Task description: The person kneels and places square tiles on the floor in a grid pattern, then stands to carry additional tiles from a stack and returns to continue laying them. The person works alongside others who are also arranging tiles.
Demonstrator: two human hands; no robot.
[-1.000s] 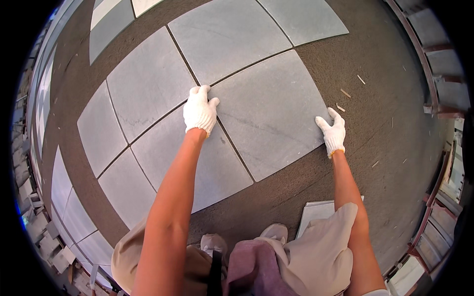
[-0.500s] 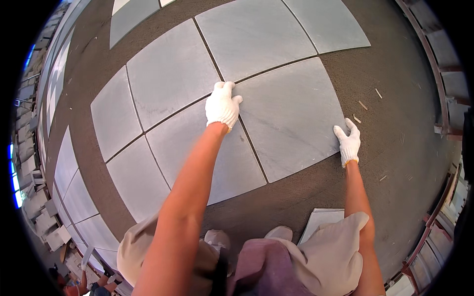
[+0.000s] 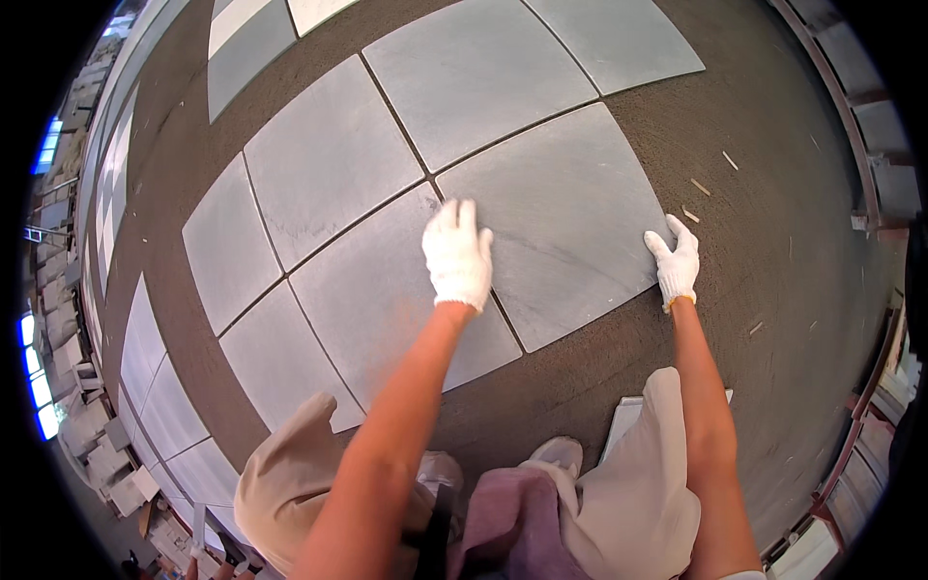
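My left hand, in a white knit glove, lies over the dark gap between two large grey tiles. Its fingers are stretched out and it holds nothing. To its right is one square grey tile; to its left is another tile. My right hand, also gloved, is at the right-hand edge of the right tile, near its lower corner. Thumb and forefinger are spread apart there, the thumb by the tile's edge; the other fingers are partly hidden. More grey tiles adjoin on the far side, with narrow dark joints between them.
Thin pale slivers are scattered on the brown floor to the right. Beside my right leg lies a pale tile. Other laid tiles stand at the left. Racks line the right side. Another person works at the lower left.
My left hand has come nearer along the joint, from the corner where the tiles meet. My right hand remains by the tile's edge. The whole view has shifted slightly.
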